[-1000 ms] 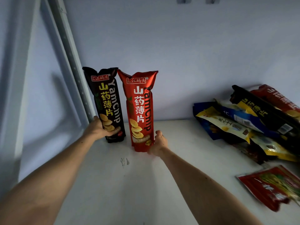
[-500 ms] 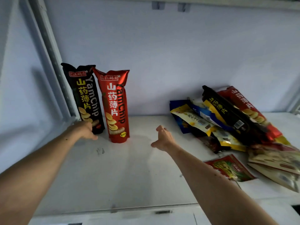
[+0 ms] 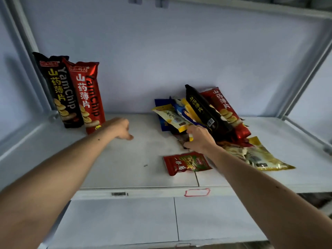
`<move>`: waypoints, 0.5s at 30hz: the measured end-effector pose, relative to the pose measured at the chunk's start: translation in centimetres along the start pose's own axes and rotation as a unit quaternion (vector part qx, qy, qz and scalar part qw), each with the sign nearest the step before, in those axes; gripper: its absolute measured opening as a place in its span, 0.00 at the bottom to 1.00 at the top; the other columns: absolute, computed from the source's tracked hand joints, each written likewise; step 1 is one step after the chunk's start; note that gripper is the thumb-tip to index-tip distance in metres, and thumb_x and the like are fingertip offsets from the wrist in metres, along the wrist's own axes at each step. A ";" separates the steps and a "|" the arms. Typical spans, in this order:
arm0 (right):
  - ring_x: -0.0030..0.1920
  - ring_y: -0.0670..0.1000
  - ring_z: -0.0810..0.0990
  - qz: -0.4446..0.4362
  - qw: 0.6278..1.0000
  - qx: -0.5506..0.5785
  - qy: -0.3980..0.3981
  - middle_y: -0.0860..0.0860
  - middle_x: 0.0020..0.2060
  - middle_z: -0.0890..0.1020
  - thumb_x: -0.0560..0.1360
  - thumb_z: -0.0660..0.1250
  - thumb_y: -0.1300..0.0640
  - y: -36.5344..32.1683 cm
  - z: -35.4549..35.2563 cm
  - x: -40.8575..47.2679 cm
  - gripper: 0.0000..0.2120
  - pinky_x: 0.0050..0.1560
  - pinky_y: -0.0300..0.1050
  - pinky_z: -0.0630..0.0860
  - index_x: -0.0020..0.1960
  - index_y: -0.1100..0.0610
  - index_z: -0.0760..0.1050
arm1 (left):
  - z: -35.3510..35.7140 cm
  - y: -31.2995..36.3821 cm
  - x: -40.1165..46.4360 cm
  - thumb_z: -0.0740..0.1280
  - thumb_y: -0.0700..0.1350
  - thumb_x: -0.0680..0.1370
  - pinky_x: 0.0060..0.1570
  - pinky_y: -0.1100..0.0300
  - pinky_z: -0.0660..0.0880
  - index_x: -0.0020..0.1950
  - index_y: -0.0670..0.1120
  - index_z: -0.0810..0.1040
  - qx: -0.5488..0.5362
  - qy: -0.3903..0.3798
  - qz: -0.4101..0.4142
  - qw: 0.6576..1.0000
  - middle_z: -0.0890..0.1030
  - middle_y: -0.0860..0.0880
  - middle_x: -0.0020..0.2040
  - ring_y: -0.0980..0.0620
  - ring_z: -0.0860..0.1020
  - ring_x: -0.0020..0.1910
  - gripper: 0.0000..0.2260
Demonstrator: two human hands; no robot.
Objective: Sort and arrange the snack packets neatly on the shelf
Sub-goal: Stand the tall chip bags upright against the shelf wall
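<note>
Two upright packets beside pile

This looked like a shop: a white metal display shelf with a price-label strip along its front edge held glossy foil yam-chip snack packets.
</note>
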State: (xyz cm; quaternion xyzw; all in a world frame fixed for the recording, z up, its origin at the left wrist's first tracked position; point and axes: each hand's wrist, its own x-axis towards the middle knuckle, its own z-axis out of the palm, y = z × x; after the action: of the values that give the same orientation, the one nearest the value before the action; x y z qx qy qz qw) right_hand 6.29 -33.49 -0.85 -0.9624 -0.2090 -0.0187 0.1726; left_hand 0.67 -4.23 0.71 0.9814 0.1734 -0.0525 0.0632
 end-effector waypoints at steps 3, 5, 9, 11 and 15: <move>0.60 0.55 0.76 0.023 1.000 -0.011 0.017 0.53 0.61 0.75 0.70 0.74 0.55 3.8 -2.7 -1.2 0.24 0.55 0.50 0.77 0.64 0.55 0.74 | -1.0 5.7 0.1 0.73 0.57 0.70 0.45 0.57 0.75 0.48 0.44 0.79 0.001 0.013 0.044 0.999 0.81 0.46 0.48 0.45 0.80 0.47 0.18; 0.59 0.56 0.76 0.039 0.999 -0.026 0.028 0.54 0.61 0.75 0.70 0.74 0.56 6.0 -4.2 -1.5 0.23 0.55 0.51 0.78 0.63 0.55 0.75 | -2.0 9.2 0.3 0.73 0.56 0.70 0.41 0.57 0.74 0.49 0.43 0.80 0.015 0.019 0.078 0.997 0.82 0.44 0.48 0.45 0.79 0.44 0.18; 0.52 0.56 0.78 0.067 0.996 -0.056 0.034 0.56 0.57 0.77 0.70 0.74 0.57 9.8 -6.9 -1.2 0.19 0.48 0.49 0.79 0.60 0.56 0.76 | -4.1 15.6 1.4 0.72 0.56 0.71 0.38 0.58 0.72 0.49 0.46 0.80 0.049 0.057 0.125 0.989 0.82 0.47 0.47 0.48 0.78 0.41 0.16; 0.51 0.55 0.77 0.072 0.994 -0.071 0.034 0.56 0.56 0.77 0.71 0.73 0.56 11.4 -7.8 -0.6 0.19 0.41 0.45 0.77 0.61 0.57 0.76 | -5.1 18.2 1.9 0.71 0.55 0.72 0.37 0.59 0.71 0.49 0.46 0.80 0.068 0.081 0.149 0.983 0.82 0.47 0.45 0.47 0.80 0.42 0.15; 0.50 0.53 0.74 0.084 0.993 -0.071 0.037 0.55 0.58 0.76 0.73 0.72 0.56 13.9 -8.6 0.9 0.20 0.38 0.40 0.71 0.64 0.56 0.74 | -5.6 22.2 3.4 0.71 0.56 0.73 0.29 0.61 0.67 0.49 0.46 0.77 0.093 0.102 0.184 0.973 0.77 0.50 0.38 0.49 0.77 0.37 0.15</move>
State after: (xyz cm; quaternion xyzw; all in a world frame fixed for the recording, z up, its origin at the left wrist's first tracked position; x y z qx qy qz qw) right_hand 13.13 -47.88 2.78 -0.9849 -0.1194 -0.0544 0.1128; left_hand 12.03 -23.02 8.17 0.9982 -0.0102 0.0446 -0.0380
